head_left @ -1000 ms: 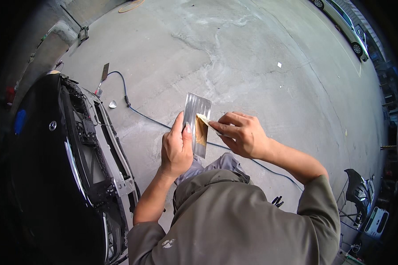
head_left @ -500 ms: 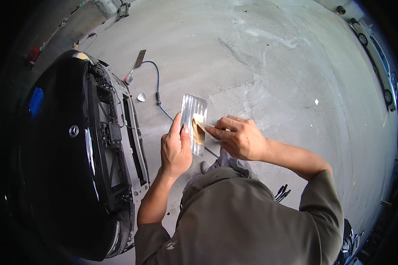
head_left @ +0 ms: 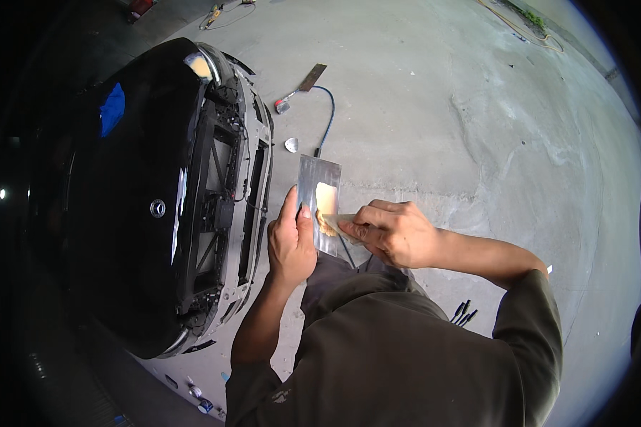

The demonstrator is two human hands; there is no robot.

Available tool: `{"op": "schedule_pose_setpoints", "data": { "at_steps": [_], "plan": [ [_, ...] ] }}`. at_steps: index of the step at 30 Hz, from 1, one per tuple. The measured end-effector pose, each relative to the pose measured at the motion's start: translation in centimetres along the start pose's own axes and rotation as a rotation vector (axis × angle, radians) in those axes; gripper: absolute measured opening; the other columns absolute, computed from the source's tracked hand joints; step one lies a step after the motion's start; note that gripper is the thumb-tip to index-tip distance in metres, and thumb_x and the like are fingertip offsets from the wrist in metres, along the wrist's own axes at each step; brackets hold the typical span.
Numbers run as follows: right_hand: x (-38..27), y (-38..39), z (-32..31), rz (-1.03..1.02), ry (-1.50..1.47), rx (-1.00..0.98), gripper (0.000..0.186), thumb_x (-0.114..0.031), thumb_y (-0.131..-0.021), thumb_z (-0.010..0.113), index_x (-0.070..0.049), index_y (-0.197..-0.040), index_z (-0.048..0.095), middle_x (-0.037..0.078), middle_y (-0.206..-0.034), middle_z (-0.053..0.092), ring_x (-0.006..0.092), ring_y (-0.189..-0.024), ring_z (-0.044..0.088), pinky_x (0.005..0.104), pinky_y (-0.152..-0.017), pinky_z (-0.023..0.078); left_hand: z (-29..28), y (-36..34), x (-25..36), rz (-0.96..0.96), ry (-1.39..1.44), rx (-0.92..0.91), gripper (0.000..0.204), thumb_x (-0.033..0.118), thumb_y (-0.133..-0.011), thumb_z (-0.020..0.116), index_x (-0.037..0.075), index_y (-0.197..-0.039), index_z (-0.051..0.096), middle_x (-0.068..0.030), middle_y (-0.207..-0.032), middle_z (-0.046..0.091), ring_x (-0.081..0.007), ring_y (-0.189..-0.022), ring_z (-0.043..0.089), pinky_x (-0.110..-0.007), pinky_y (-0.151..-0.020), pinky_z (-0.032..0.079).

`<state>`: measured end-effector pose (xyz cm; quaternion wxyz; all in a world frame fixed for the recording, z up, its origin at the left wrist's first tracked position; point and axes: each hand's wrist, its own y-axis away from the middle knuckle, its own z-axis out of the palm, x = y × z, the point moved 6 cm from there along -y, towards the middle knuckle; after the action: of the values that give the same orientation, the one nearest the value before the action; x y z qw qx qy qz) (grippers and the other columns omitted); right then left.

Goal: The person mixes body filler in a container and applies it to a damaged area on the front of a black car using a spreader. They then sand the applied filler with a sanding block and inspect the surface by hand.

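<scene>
Looking like a car body repair workshop. Showing a glossy black car [head_left: 121, 235] with exposed grey metal framework [head_left: 249, 153] and a pale beige patch [head_left: 199, 67] at one corner. Also showing a thin blue hose [head_left: 332, 107] on grey concrete floor [head_left: 420, 135], and creamy beige paste [head_left: 326, 198] on a thin rectangular silvery metal plate [head_left: 313, 171].

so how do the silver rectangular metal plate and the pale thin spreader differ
The silver rectangular metal plate is in the left hand; the pale thin spreader is in the right hand. The plate shows most of its face, while the spreader is partly covered. The plate looks grey, the spreader creamy white. Both touch the tan paste.
</scene>
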<state>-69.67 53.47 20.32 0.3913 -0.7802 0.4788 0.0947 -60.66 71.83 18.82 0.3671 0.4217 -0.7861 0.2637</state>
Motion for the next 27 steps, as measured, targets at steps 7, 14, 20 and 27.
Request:
{"op": "schedule_pose_setpoints", "data": {
  "at_steps": [7,14,20,27],
  "plan": [
    [4.5,-3.8,-1.0,-0.101,-0.010,-0.049,0.030,-0.007,-0.081,0.077,-0.006,-0.111,0.080,0.003,-0.084,0.067,0.0232,-0.072,0.067,0.0382,-0.057,0.056,1.1,-6.4,-0.5,-0.007,-0.044,-0.017,0.042,0.014,-0.109,0.049,-0.008,-0.144,0.050,-0.0240,-0.077,0.066,-0.0381,-0.067,0.068,-0.046,-0.064,0.049],
    [8.5,-8.9,-1.4,0.044,0.171,0.038,0.035,0.001,-0.078,0.076,-0.006,-0.112,0.079,0.002,-0.086,0.067,0.0209,-0.075,0.068,0.0356,-0.058,0.057,0.9,-14.6,-2.6,0.110,0.051,-0.062,0.041,0.013,-0.108,0.050,-0.011,-0.141,0.050,-0.0265,-0.080,0.066,-0.0420,-0.071,0.068,-0.048,-0.067,0.050],
    [11.6,-15.7,1.0,0.201,0.293,0.063,0.036,-0.003,-0.082,0.074,-0.006,-0.118,0.077,0.003,-0.090,0.066,0.0212,-0.076,0.067,0.0352,-0.059,0.056,-2.5,-21.2,-6.5,0.192,0.179,-0.119,0.042,0.014,-0.110,0.048,-0.009,-0.145,0.049,-0.0241,-0.079,0.066,-0.0394,-0.066,0.066,-0.047,-0.062,0.049],
    [14.2,-23.9,3.8,0.154,0.278,0.060,0.035,-0.002,-0.078,0.077,-0.005,-0.113,0.080,0.005,-0.090,0.069,0.0212,-0.078,0.070,0.0351,-0.059,0.057,-7.3,-27.1,-11.2,0.090,0.140,-0.185,0.043,0.017,-0.110,0.048,-0.009,-0.144,0.050,-0.0272,-0.091,0.070,-0.0407,-0.077,0.070,-0.044,-0.069,0.052]
  ]
}}
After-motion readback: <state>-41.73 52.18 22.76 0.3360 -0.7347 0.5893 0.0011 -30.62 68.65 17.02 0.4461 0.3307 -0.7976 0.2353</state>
